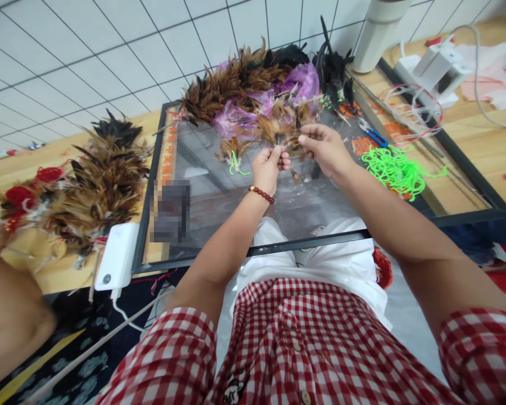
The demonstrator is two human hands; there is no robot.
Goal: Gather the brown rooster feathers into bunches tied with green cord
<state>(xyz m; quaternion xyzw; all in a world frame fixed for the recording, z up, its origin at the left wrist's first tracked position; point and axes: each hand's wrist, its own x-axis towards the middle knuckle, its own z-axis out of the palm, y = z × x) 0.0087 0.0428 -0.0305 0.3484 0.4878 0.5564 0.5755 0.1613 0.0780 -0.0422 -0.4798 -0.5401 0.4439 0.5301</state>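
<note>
My left hand, with a dark red bead bracelet at its wrist, is closed in a pinch over a glass-topped board. Small brown feathers show at its fingertips, partly merging with those behind. To its right, my right hand has thumb and fingers drawn together; whatever lies in them is too small to make out. Just beyond both hands are loose brown feathers and purple plastic bags. A small feather bunch with a green cord lies left of my left hand.
A long brown feather garland lies along the back, with black feathers beside it. Green cords and blue-handled snips lie at right. A white power bank, more feathers and another person's arm are at left.
</note>
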